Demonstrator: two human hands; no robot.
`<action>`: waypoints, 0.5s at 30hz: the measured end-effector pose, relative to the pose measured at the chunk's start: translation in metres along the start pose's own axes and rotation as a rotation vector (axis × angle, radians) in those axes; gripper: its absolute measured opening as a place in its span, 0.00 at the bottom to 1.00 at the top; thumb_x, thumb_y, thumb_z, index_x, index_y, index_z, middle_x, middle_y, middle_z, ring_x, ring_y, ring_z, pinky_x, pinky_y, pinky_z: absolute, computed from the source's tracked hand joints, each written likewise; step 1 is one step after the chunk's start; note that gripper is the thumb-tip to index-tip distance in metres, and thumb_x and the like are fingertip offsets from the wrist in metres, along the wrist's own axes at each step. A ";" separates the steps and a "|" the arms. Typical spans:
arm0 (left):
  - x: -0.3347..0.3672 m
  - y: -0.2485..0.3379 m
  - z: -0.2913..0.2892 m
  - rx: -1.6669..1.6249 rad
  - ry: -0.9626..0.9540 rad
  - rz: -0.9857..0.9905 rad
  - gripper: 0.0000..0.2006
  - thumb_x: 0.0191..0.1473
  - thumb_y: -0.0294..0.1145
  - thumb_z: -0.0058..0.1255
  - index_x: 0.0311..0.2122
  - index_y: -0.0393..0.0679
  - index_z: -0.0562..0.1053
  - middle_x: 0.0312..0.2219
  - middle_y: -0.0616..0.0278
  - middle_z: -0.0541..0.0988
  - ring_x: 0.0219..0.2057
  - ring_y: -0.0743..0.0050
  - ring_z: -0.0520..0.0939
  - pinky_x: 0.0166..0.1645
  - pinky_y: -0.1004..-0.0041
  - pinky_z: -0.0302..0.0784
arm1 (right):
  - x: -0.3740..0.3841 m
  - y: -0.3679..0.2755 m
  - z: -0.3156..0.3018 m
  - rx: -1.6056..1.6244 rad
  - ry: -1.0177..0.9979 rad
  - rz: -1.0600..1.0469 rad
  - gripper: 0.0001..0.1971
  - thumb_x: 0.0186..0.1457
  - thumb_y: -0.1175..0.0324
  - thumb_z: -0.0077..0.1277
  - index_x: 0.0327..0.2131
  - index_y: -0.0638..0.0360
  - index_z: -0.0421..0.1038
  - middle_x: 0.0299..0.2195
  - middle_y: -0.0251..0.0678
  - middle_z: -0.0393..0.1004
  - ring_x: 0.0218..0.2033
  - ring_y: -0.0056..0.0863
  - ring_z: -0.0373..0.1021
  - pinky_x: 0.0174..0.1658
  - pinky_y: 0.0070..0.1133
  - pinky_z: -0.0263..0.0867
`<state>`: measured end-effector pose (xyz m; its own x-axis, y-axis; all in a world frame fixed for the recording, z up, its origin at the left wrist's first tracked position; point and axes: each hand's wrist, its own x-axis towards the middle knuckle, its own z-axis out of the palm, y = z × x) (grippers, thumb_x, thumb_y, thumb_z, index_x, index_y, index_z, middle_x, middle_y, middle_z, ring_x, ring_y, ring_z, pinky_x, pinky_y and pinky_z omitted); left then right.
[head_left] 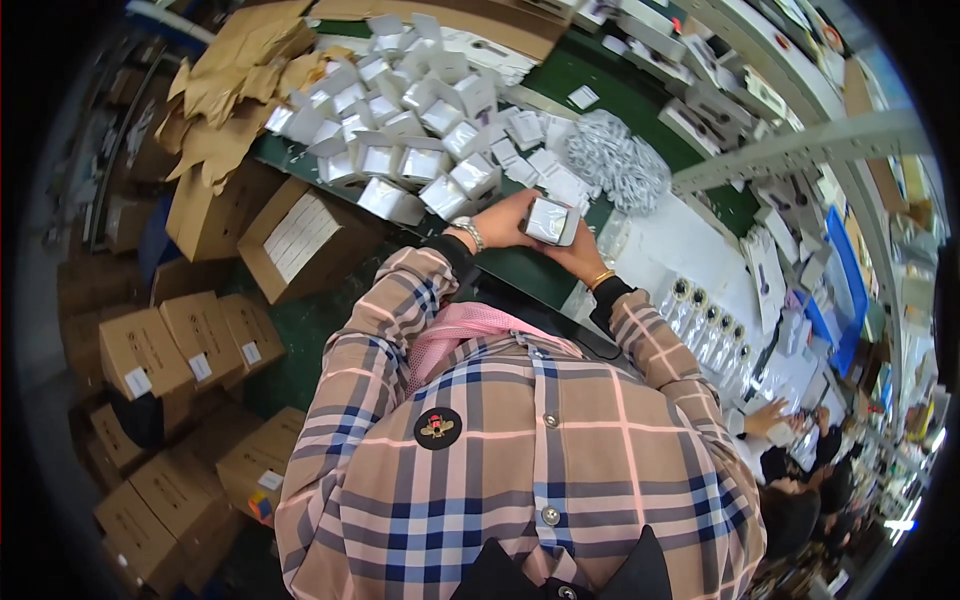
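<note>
Above the table edge, my left hand (506, 221) and my right hand (581, 256) close around a small box (549, 219) from both sides. Its upper face looks white and shiny, with a darker side toward me. Just beyond my left hand stand several small white cartons (396, 200), their flaps up and shiny plastic-wrapped contents inside. Folded white paper slips (556, 180) lie right behind the held box. To the right of those is a heap of light grey bundled cords (615, 160).
A brown carton (262, 262) with white boxes inside stands left of the table. Closed cartons (146, 352) are stacked beyond it. Clear-wrapped pieces with black round ends (705, 318) lie on the right. A metal post (800, 152) crosses there; another person's hand (765, 416) is farther right.
</note>
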<state>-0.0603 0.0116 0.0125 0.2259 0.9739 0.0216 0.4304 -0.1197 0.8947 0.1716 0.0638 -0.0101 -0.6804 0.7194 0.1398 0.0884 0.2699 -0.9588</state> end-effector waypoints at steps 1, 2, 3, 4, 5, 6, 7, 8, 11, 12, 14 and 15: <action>-0.010 0.003 -0.006 0.040 0.018 -0.028 0.40 0.38 0.34 0.74 0.56 0.39 0.65 0.46 0.41 0.78 0.46 0.40 0.80 0.51 0.59 0.77 | 0.007 0.003 0.006 -0.102 -0.043 0.021 0.44 0.41 0.71 0.72 0.61 0.61 0.58 0.54 0.51 0.67 0.48 0.45 0.73 0.52 0.32 0.69; -0.020 0.007 -0.012 0.081 0.035 -0.057 0.39 0.39 0.34 0.74 0.56 0.39 0.65 0.43 0.41 0.79 0.44 0.39 0.80 0.50 0.59 0.78 | 0.014 0.006 0.013 -0.205 -0.085 0.039 0.46 0.40 0.70 0.73 0.62 0.62 0.57 0.55 0.51 0.66 0.51 0.46 0.72 0.55 0.33 0.68; -0.034 0.016 -0.017 0.121 0.055 -0.094 0.38 0.40 0.35 0.73 0.56 0.40 0.66 0.40 0.40 0.80 0.42 0.38 0.81 0.49 0.59 0.78 | 0.020 0.006 0.022 -0.304 -0.132 0.054 0.48 0.40 0.69 0.74 0.63 0.62 0.56 0.57 0.51 0.65 0.54 0.48 0.71 0.57 0.33 0.67; -0.046 0.028 -0.029 0.192 -0.033 -0.205 0.37 0.42 0.37 0.73 0.55 0.38 0.66 0.37 0.38 0.81 0.39 0.36 0.81 0.48 0.59 0.79 | 0.021 0.007 0.027 -0.299 -0.145 0.051 0.48 0.40 0.69 0.74 0.63 0.62 0.56 0.57 0.51 0.65 0.54 0.48 0.71 0.57 0.33 0.67; -0.058 0.043 -0.047 0.261 -0.131 -0.306 0.36 0.43 0.39 0.73 0.54 0.37 0.67 0.33 0.37 0.81 0.37 0.34 0.81 0.46 0.58 0.79 | 0.019 0.004 0.030 -0.286 -0.148 0.108 0.52 0.39 0.69 0.76 0.65 0.62 0.53 0.57 0.50 0.66 0.54 0.46 0.71 0.57 0.32 0.68; -0.068 0.058 -0.065 0.154 -0.179 -0.455 0.34 0.44 0.38 0.73 0.53 0.34 0.68 0.31 0.38 0.81 0.36 0.37 0.82 0.46 0.58 0.79 | 0.017 0.001 0.033 -0.273 -0.149 0.165 0.55 0.37 0.68 0.77 0.67 0.62 0.51 0.57 0.50 0.67 0.54 0.45 0.71 0.57 0.30 0.68; -0.088 0.071 -0.084 0.049 -0.205 -0.618 0.33 0.44 0.38 0.73 0.51 0.32 0.69 0.29 0.39 0.81 0.35 0.39 0.83 0.46 0.57 0.79 | 0.018 -0.007 0.041 -0.251 -0.168 0.206 0.59 0.36 0.68 0.78 0.69 0.62 0.49 0.57 0.49 0.67 0.54 0.44 0.72 0.57 0.29 0.69; -0.113 0.070 -0.093 0.053 -0.184 -0.631 0.33 0.44 0.38 0.73 0.51 0.32 0.69 0.29 0.39 0.81 0.35 0.39 0.83 0.46 0.57 0.79 | 0.020 -0.011 0.050 -0.243 -0.185 0.191 0.59 0.36 0.68 0.78 0.69 0.62 0.49 0.57 0.49 0.67 0.54 0.44 0.72 0.57 0.29 0.69; -0.159 0.023 -0.095 -0.161 0.361 -1.087 0.49 0.41 0.38 0.76 0.64 0.29 0.59 0.37 0.41 0.82 0.42 0.48 0.84 0.51 0.59 0.79 | 0.033 -0.005 0.075 -0.293 -0.056 0.097 0.64 0.35 0.67 0.79 0.70 0.62 0.42 0.55 0.48 0.70 0.53 0.44 0.72 0.55 0.30 0.71; -0.178 -0.014 -0.080 -0.014 0.559 -0.866 0.55 0.40 0.37 0.77 0.66 0.30 0.51 0.40 0.43 0.81 0.45 0.50 0.83 0.53 0.60 0.78 | 0.037 -0.006 0.086 -0.278 -0.087 0.072 0.64 0.35 0.67 0.79 0.70 0.62 0.42 0.55 0.48 0.70 0.53 0.44 0.72 0.55 0.30 0.71; -0.195 -0.066 -0.072 0.301 0.865 -0.377 0.69 0.36 0.33 0.78 0.72 0.34 0.36 0.47 0.46 0.79 0.51 0.55 0.81 0.57 0.62 0.76 | 0.046 -0.006 0.100 -0.159 -0.127 0.104 0.66 0.35 0.65 0.79 0.71 0.64 0.39 0.59 0.52 0.65 0.57 0.47 0.68 0.59 0.31 0.65; -0.189 -0.074 -0.077 0.299 0.864 -0.377 0.69 0.36 0.33 0.78 0.72 0.34 0.36 0.47 0.46 0.79 0.51 0.55 0.81 0.57 0.62 0.76 | 0.049 0.000 0.105 -0.112 -0.135 0.136 0.68 0.34 0.64 0.79 0.71 0.64 0.37 0.60 0.53 0.63 0.59 0.48 0.65 0.62 0.31 0.63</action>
<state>-0.2023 -0.1486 -0.0238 -0.6358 0.7497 0.1834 0.5729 0.2992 0.7631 0.0619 0.0315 -0.0294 -0.7471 0.6640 -0.0302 0.2612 0.2514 -0.9320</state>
